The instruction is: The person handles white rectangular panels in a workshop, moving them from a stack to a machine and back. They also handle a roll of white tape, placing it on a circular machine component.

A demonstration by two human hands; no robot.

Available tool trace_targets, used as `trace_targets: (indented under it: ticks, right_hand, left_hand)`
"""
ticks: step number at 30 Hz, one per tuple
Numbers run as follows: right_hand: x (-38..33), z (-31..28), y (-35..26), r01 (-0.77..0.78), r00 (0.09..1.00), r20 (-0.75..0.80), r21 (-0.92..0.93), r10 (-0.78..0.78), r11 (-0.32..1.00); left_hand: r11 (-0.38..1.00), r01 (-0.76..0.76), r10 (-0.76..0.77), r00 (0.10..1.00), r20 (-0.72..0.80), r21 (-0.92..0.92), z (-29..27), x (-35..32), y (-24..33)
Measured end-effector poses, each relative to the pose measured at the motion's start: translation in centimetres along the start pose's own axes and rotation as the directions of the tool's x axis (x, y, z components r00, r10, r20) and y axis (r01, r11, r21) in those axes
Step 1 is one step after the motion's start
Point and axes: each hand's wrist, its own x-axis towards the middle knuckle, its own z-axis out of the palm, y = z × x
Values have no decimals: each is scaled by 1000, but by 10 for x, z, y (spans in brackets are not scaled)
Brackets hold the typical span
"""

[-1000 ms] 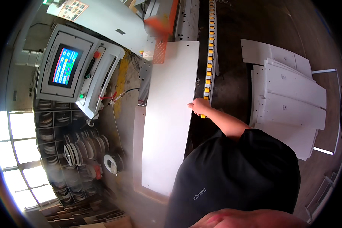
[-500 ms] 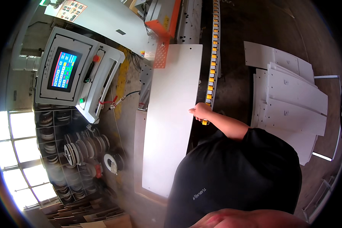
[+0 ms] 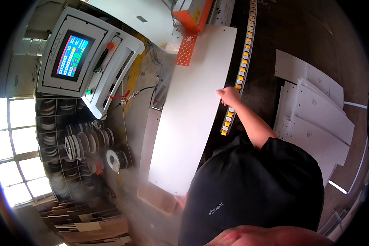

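A long white panel (image 3: 194,106) lies lengthwise before me, its far end beside the perforated orange guard (image 3: 187,50) of a machine. At the panel's right edge is my right hand (image 3: 230,96), closed, with the thumb over the edge and the other fingers curled below. Only a small part of my left hand (image 3: 181,200) shows at the panel's near end, by the corner. My black shirt hides the rest of that hand, so its grip cannot be made out. A lower board (image 3: 149,192) with a brownish edge shows beneath the panel's near left side.
A rail of yellow rollers (image 3: 242,67) runs along the right. Beyond it lies a stack of white panels (image 3: 320,119). To the left stand a control console (image 3: 80,53) with a lit screen and a rack of edging rolls (image 3: 80,145). A hose fitting (image 3: 125,98) juts out nearby.
The white panel has moved away from me, farther alongside the orange guard, with my right hand at its edge. Part of my left hand has appeared at the near end. The view has shifted.
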Motion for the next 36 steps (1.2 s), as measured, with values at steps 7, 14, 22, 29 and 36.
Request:
trace_targets:
  ticks: [7, 14, 22, 29, 36]
  right_hand:
    - [52, -33, -2, 33, 994, -100, 13, -32, 999]
    - [95, -74, -14, 42, 989, -142, 30, -37, 999]
    - [100, -87, -18, -19, 995, -97, -54, 14, 998]
    - [22, -23, -7, -66, 998, 6, -21, 66, 998]
    - [-32, 20, 7, -54, 996, 71, -63, 58, 997]
  left_hand:
    - [824, -91, -44, 974, 223, 559, 5, 3, 60]
    - [660, -254, -12, 937, 349, 707, 52, 12, 128]
    - [610, -313, -52, 901, 431, 728, 102, 32, 177]
    - [570, -402, -44, 856, 515, 716, 151, 55, 195]
    - [410, -717, 215, 677, 704, 564, 187, 54, 256]
